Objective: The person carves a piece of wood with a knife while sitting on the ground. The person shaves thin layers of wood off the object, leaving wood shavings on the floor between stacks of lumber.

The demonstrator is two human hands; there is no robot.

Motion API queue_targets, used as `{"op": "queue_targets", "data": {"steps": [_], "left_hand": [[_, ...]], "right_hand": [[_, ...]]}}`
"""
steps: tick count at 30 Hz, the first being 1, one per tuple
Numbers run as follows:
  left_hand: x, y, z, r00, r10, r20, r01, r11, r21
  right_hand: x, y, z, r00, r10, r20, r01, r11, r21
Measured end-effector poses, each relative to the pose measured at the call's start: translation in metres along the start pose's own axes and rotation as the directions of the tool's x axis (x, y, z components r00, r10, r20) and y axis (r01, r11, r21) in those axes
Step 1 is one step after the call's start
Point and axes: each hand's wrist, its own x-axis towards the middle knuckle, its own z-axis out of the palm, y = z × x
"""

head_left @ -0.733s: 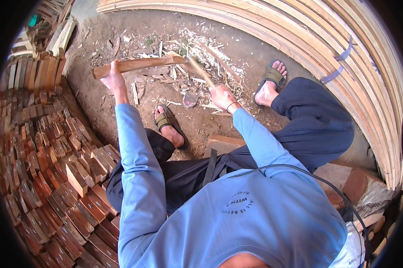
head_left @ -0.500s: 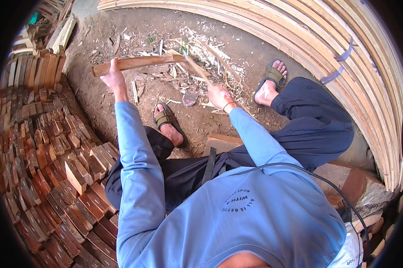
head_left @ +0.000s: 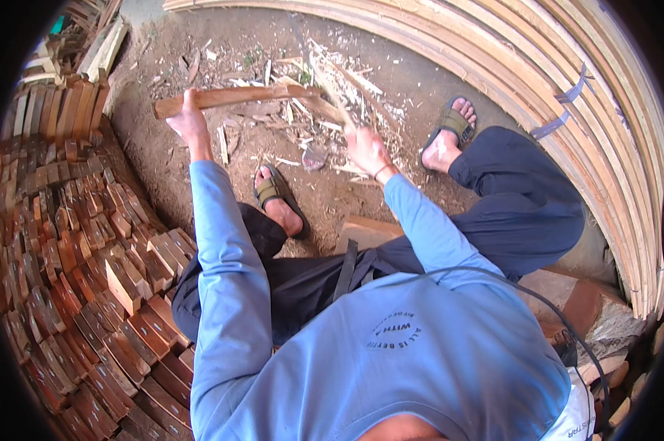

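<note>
My left hand (head_left: 188,121) is closed round the left end of a reddish-brown piece of wood (head_left: 251,96). The piece lies nearly level across my view, its right end by a wooden block (head_left: 323,109) on the ground. In my closed right hand (head_left: 367,149) is a tool with a pale wooden handle (head_left: 332,94). A thin greyish part, blurred by motion, shows beyond the handle; its exact kind cannot be made out. The tool points up and away, past the wood's right end.
Wood chips and shavings (head_left: 354,81) litter the dirt floor between my sandalled feet. Many short wood blocks (head_left: 89,272) are stacked at left. Long pale boards (head_left: 508,55) curve along the far right. A black cable (head_left: 560,320) crosses my right side.
The tool in my right hand has swung up and away from the wood, and that hand has shifted slightly right. The left hand keeps its grip, with the piece moved slightly right.
</note>
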Motion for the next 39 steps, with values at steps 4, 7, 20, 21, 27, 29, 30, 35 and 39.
{"op": "queue_targets", "data": {"steps": [4, 7, 20, 21, 27, 29, 30, 35, 39], "left_hand": [[0.000, -0.001, -0.002, 0.999, -0.024, -0.039, 0.022, 0.999, -0.043], [0.005, -0.002, -0.001, 1.000, -0.001, -0.022, 0.000, 0.999, -0.037], [0.003, -0.005, -0.003, 1.000, -0.006, -0.022, 0.005, 1.000, -0.007], [0.005, -0.005, -0.001, 1.000, -0.005, -0.026, 0.004, 1.000, -0.009], [0.004, -0.003, -0.002, 0.999, 0.037, -0.033, -0.036, 0.999, 0.037], [0.006, -0.006, -0.005, 1.000, 0.020, -0.023, -0.018, 0.999, 0.051], [0.007, -0.006, -0.005, 1.000, 0.011, -0.013, -0.010, 0.998, 0.058], [0.012, -0.011, 0.002, 0.999, 0.027, -0.042, -0.027, 0.999, 0.023], [-0.001, -0.007, -0.004, 1.000, -0.023, -0.009, 0.023, 0.999, 0.022]], "right_hand": [[-0.012, -0.012, -0.005, 0.997, -0.063, -0.053, 0.065, 0.997, 0.033], [-0.010, 0.024, 0.010, 0.999, -0.036, 0.032, 0.039, 0.995, -0.092], [0.006, -0.016, -0.004, 0.999, 0.052, 0.010, -0.053, 0.992, 0.116], [0.005, -0.005, 0.006, 0.995, -0.065, -0.075, 0.064, 0.998, -0.015], [0.006, 0.006, 0.011, 0.983, -0.168, -0.080, 0.155, 0.977, -0.145], [0.009, -0.015, -0.003, 0.926, -0.288, -0.245, 0.248, 0.952, -0.180], [0.001, -0.026, -0.012, 0.958, -0.210, -0.197, 0.194, 0.976, -0.099], [0.005, 0.046, 0.029, 0.968, -0.244, 0.057, 0.250, 0.940, -0.231], [-0.002, 0.002, 0.006, 0.986, -0.145, -0.085, 0.130, 0.978, -0.163]]}}
